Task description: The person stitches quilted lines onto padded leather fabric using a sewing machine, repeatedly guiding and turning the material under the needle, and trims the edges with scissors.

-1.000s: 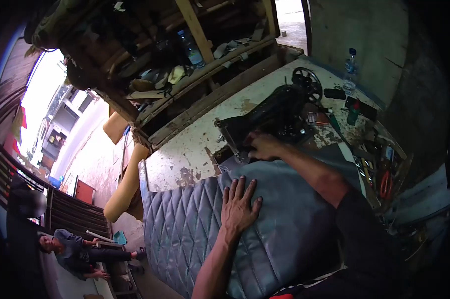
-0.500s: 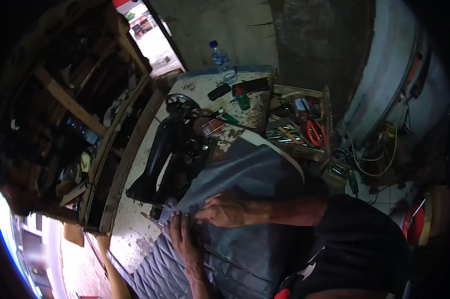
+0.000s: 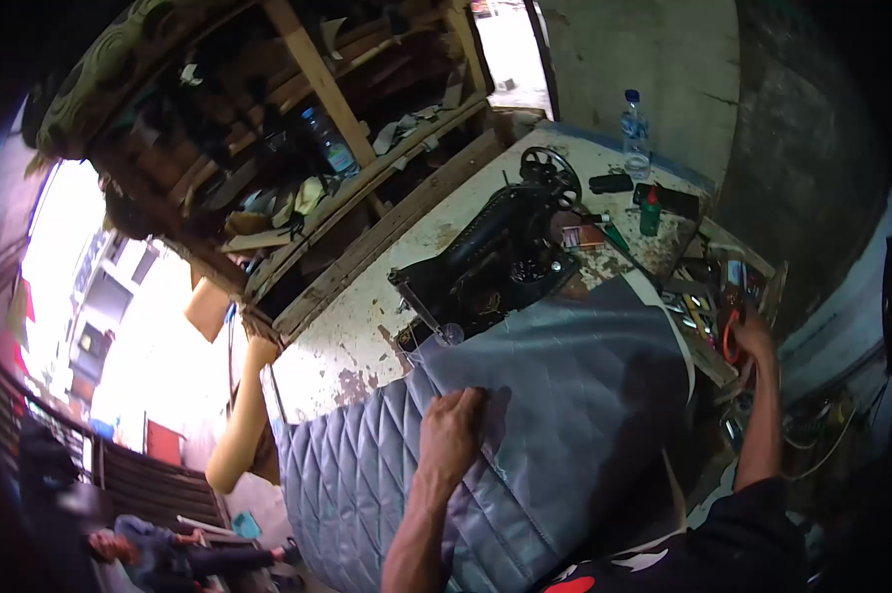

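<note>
My left hand [image 3: 453, 430] is closed on the grey quilted material [image 3: 367, 445], near the seam between its quilted and smooth parts. That material spreads over the front of the worktable and hangs down toward me. Just beyond it stands a black sewing machine [image 3: 486, 252], with the material's edge close to its needle end. Over at the right, my right hand [image 3: 752, 334] is at the open drawer, its fingers around the orange-red handles of the scissors [image 3: 730, 338].
On the worktable [image 3: 337, 366] are a water bottle [image 3: 636, 138], a green bottle with a red cap [image 3: 650, 212] and dark cases. The drawer [image 3: 715, 364] holds small tools. Wooden shelves [image 3: 332, 222] rise at the left. A person [image 3: 160, 553] is outside at the lower left.
My right hand has left the material by the machine and reached right to the scissors in the drawer. My left hand has closed on the material. The view has turned left.
</note>
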